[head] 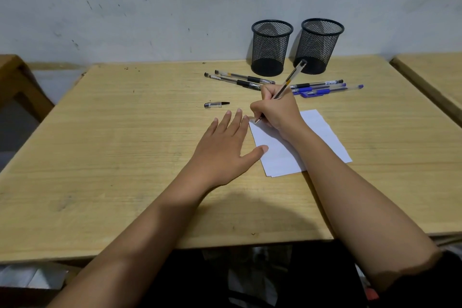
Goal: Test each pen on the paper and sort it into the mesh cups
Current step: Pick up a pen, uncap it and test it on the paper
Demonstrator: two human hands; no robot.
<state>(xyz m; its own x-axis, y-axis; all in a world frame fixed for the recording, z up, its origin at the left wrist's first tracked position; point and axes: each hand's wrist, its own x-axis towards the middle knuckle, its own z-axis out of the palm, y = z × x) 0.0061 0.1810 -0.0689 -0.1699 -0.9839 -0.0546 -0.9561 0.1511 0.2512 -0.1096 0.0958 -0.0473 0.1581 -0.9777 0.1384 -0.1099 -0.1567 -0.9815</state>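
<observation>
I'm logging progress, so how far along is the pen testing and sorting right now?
Barely started. Done: the pen cap is off, lying on the table; the left mesh cup and right mesh cup look empty. In hand: the right hand grips a pen, tip at a corner of the paper, the left hand flat beside it. Left: the black pens and blue pens lying before the cups.

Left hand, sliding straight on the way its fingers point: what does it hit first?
Likely the loose pen cap, lying just ahead of the left hand on its little-finger side; beyond it lie the black pens. Depth is hard to judge here.
</observation>
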